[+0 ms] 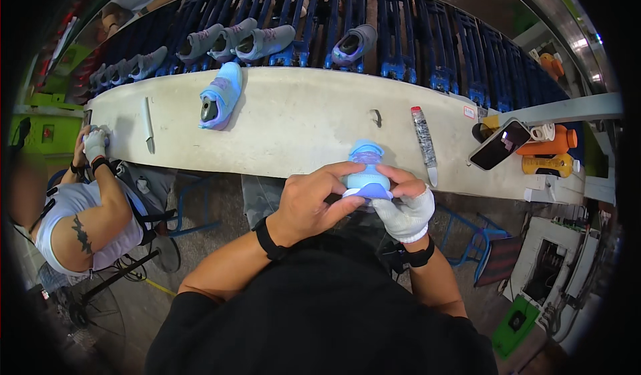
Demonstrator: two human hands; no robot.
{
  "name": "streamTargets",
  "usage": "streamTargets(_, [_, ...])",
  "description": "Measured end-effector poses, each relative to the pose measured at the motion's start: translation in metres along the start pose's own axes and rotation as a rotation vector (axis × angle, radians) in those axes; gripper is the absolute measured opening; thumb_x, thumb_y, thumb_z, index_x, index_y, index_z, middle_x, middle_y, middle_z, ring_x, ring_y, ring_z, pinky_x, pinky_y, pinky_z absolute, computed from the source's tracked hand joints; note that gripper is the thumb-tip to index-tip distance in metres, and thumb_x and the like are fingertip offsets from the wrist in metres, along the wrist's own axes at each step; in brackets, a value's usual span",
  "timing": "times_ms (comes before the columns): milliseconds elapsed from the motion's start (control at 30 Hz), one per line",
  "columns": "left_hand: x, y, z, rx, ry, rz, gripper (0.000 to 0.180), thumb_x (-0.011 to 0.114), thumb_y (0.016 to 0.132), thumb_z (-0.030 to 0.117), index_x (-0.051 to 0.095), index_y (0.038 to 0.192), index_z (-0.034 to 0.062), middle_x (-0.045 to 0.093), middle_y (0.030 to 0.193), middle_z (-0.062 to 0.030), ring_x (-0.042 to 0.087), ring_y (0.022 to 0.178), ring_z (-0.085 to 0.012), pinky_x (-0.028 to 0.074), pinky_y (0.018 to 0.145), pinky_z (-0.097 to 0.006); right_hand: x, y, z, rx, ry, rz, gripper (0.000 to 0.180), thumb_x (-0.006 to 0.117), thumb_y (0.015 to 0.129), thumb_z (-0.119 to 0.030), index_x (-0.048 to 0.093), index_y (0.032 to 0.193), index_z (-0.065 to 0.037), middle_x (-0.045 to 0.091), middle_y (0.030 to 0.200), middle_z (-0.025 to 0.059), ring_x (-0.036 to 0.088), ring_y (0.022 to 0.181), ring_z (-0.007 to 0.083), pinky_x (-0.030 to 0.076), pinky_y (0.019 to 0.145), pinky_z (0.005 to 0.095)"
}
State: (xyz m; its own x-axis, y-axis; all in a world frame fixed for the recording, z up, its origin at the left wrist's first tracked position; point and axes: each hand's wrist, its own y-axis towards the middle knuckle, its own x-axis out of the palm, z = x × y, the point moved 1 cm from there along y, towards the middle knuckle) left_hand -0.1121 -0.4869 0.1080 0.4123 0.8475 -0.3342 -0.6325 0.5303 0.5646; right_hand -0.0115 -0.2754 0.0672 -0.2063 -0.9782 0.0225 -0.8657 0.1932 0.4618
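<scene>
Blue shoe by cream table; blue racks beyond; co-worker at left

Grey sneakers stand on blue racks beyond a long workbench in a shoe factory. A co-worker sits at the workbench's left end; a white machine stands near its right.

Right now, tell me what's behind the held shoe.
Beyond the held shoe, a small dark curved item lies on the pale table; whatever the shoe covers is hidden.
</scene>
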Motion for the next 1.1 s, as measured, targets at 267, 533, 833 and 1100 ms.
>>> streamTargets(267, [-0.028, 0.007, 0.0, -0.298, 0.058, -0.177, 0.04, 0.09, 0.092, 0.032, 0.073, 0.114, 0.0032, 0.083, 0.116, -0.0161, 0.08, 0.086, -0.0285, 0.063, 0.075, -0.037, 0.008, 0.028, -0.001, -0.109, -0.27, -0.05, 0.037, 0.095, 0.087, -0.012, 0.058, 0.087, -0.008, 0.08, 0.126, 0.0216, 0.08, 0.106, 0.0364, 0.064, 0.087, 0.0428])
streamTargets(533, [-0.017, 0.07, 0.037, 0.003, 0.541, -0.516, 0.083, 0.086, 0.085, 0.067, 0.072, 0.139, 0.0057, 0.077, 0.13, -0.0175, 0.079, 0.107, -0.0373, 0.065, 0.084, -0.044, 0.014, 0.015, -0.015, -0.047, -0.615, -0.197, 0.036, 0.093, 0.084, -0.03, 0.069, 0.1, -0.008, 0.071, 0.141, 0.0164, 0.075, 0.109, 0.0376, 0.062, 0.089, 0.0445])
streamTargets(833, [-0.029, 0.038, 0.024, -0.172, 0.568, -0.523, 0.07, 0.081, 0.092, 0.063, 0.077, 0.135, 0.0084, 0.083, 0.105, -0.0152, 0.081, 0.078, -0.0343, 0.064, 0.065, -0.044, 0.008, 0.005, -0.009, 0.159, -0.827, -0.177, 0.035, 0.09, 0.088, -0.044, 0.076, 0.091, -0.011, 0.08, 0.126, 0.0079, 0.079, 0.092, 0.0321, 0.061, 0.078, 0.0444])
streamTargets(1100, [-0.027, 0.044, 0.043, -0.172, 0.572, -0.561, 0.066, 0.083, 0.093, 0.056, 0.072, 0.139, 0.0088, 0.081, 0.114, -0.0188, 0.081, 0.086, -0.0369, 0.065, 0.072, -0.046, 0.005, 0.014, -0.026, 0.355, -0.874, -0.272, 0.038, 0.09, 0.087, -0.042, 0.076, 0.101, -0.01, 0.08, 0.131, 0.0113, 0.079, 0.098, 0.0316, 0.062, 0.084, 0.0435])
